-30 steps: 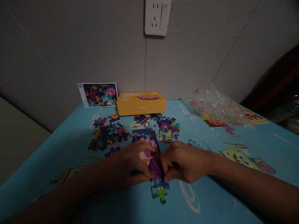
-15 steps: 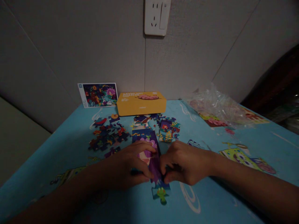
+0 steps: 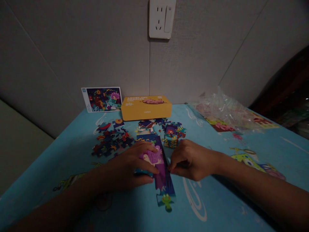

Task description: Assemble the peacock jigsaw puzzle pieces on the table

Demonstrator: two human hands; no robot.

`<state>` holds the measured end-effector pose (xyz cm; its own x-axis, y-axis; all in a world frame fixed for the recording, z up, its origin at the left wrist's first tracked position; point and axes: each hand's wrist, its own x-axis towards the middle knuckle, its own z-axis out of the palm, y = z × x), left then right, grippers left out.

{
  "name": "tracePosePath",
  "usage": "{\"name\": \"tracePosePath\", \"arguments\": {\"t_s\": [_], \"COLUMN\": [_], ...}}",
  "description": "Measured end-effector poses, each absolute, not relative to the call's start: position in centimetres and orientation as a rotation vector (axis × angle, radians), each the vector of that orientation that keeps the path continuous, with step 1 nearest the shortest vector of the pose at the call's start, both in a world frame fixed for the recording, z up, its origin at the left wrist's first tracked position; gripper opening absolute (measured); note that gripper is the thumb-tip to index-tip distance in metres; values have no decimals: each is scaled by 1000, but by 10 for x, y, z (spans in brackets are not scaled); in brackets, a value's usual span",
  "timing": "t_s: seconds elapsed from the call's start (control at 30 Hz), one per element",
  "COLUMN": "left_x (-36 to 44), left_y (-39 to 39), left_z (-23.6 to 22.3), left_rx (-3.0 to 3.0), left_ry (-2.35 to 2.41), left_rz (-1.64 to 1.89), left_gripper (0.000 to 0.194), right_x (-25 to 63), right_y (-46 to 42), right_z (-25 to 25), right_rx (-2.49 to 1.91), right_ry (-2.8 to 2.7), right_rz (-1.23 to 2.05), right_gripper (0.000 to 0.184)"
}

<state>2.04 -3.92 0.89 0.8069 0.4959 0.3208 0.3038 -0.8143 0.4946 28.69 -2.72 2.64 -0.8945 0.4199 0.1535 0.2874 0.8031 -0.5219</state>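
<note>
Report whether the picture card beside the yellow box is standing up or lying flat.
Standing up: the picture card reaches above the back edge of the table, with the wall behind it, printed face toward the camera.

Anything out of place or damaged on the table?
Only the crumpled plastic, right rear: bunched up, with printed cards under or inside it, can't tell which. The puzzle strip shows no damage, though the left hand covers part; loose pieces left of it look merely heaped.
</note>
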Motion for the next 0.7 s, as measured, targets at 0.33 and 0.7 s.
{"name": "tracePosePath", "arguments": {"t_s": [0.33, 0.7], "left_x": [17, 14], "left_y": [-38, -34], "left_z": [4, -1], "left_rx": [2549, 2574], "left_ry": [756, 832], "left_rz": [658, 637], "left_gripper": [32, 38], "right_x": [292, 291], "right_y": [-11, -11], "right_z": [27, 26], "right_rx": [-952, -1203], "right_ry": [-2644, -2579], "right_rz": [271, 187], "right_gripper": [22, 25]}}
